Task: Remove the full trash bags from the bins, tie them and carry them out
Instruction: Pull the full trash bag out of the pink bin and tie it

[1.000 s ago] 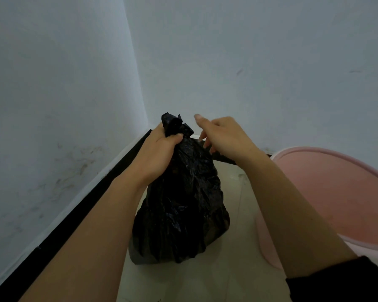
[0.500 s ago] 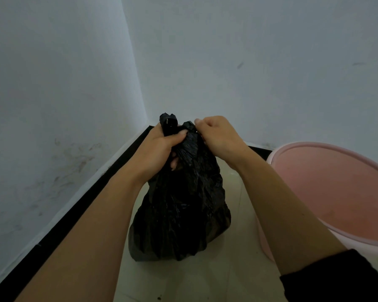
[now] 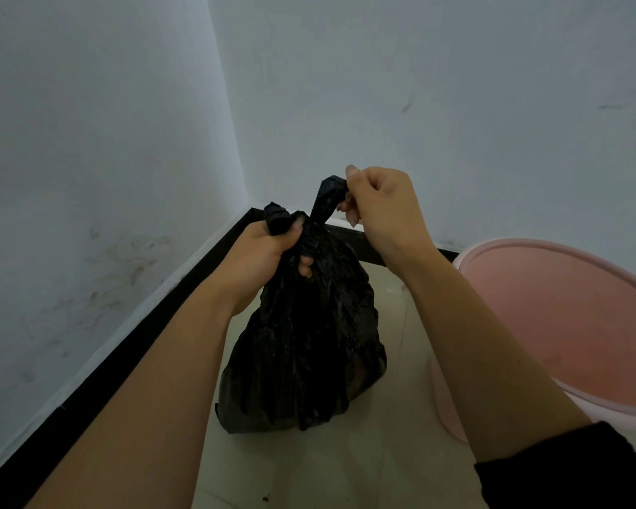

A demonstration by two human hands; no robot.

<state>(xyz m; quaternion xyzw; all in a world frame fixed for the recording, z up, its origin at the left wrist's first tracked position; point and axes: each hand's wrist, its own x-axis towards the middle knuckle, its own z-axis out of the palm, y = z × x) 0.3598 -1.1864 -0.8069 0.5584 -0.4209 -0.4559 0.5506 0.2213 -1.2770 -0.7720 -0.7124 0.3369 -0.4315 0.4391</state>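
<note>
Right hand [image 3: 382, 211] pinches one twisted black plastic ear [image 3: 327, 198] of the bag mouth, fingers curled, ear pulled up and toward the right. Left hand [image 3: 261, 259] grips the gathered neck with the other ear [image 3: 278, 218] poking out above the fist, fingers wrapped round the plastic. Black trash bag [image 3: 305, 347] sits on the pale tiled floor [image 3: 346, 468] in the room corner, bottom resting down, body bulging below the hands. Out of the bin already, tie looks in progress, not knotted yet. Bag film reads thin, soft, crinkly, probably slick; load looks modest, fairly light. Best hold is the bunched neck or the two ears, not the body. Thin film could tear if yanked. Pink bin [image 3: 566, 325] just right of the bag, near the right forearm. Black skirting [image 3: 125, 365] runs along the left wall.
</note>
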